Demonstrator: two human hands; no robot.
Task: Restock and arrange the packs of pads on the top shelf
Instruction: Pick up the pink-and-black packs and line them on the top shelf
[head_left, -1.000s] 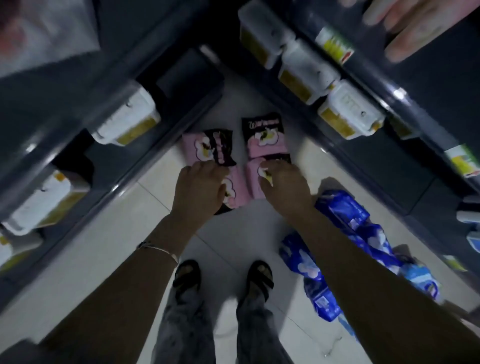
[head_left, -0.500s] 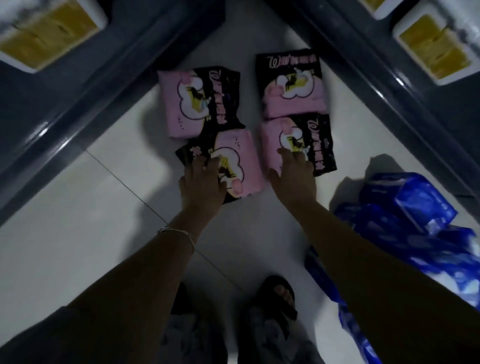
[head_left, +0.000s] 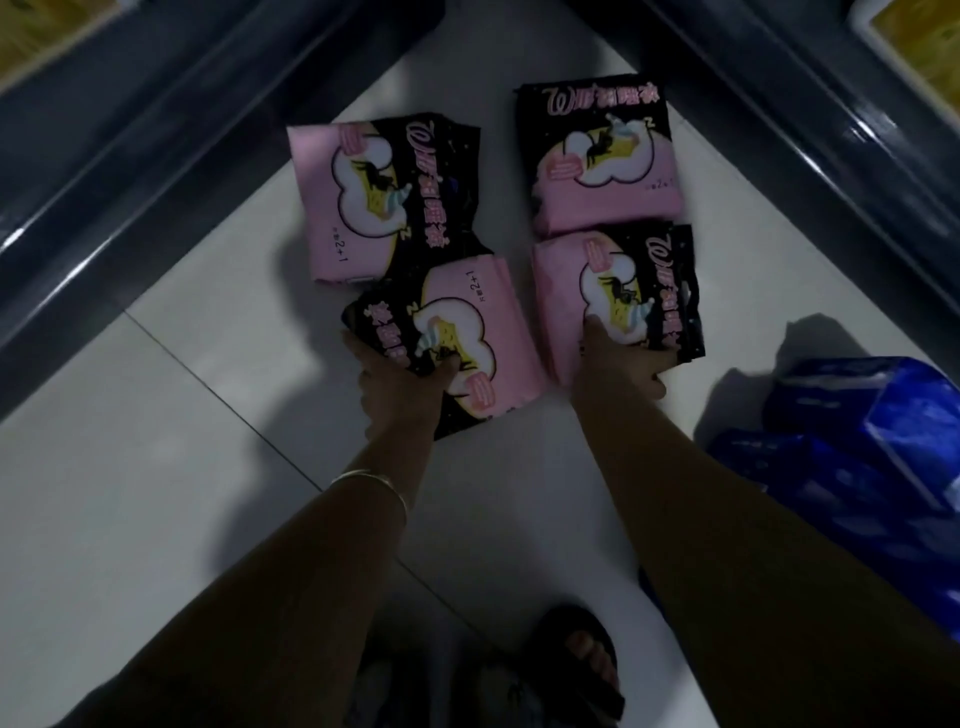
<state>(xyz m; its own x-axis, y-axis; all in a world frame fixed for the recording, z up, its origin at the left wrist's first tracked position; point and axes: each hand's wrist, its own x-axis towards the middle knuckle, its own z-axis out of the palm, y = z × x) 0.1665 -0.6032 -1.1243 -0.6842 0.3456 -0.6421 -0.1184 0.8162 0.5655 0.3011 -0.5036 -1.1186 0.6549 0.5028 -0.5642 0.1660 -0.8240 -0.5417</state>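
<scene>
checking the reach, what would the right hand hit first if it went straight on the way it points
The right hand points away from the body, its grip on the near right pack. Beyond that, the far right pack comes first; their edges seem to touch, but depth is unclear.

- The floor (head_left: 156, 493) is pale, glossy tile with thin dark grout lines, running as a narrow aisle between the dark shelf bases (head_left: 156, 130) on both sides.
- Four pink-and-black packs lie flat on it in a rough two-by-two block.
- The far-left pack (head_left: 379, 197) meets the near-left pack (head_left: 467, 338) at a corner.
- The far-right pack (head_left: 602, 161) sits just beyond the near-right pack (head_left: 618, 291), edges touching.
- A narrow strip of tile separates the left pair from the right pair.
- A heap of blue packs (head_left: 857, 467) lies to the right, apart from the pink ones.
- A sandalled foot (head_left: 587, 660) stands on the tile at the near edge.
</scene>
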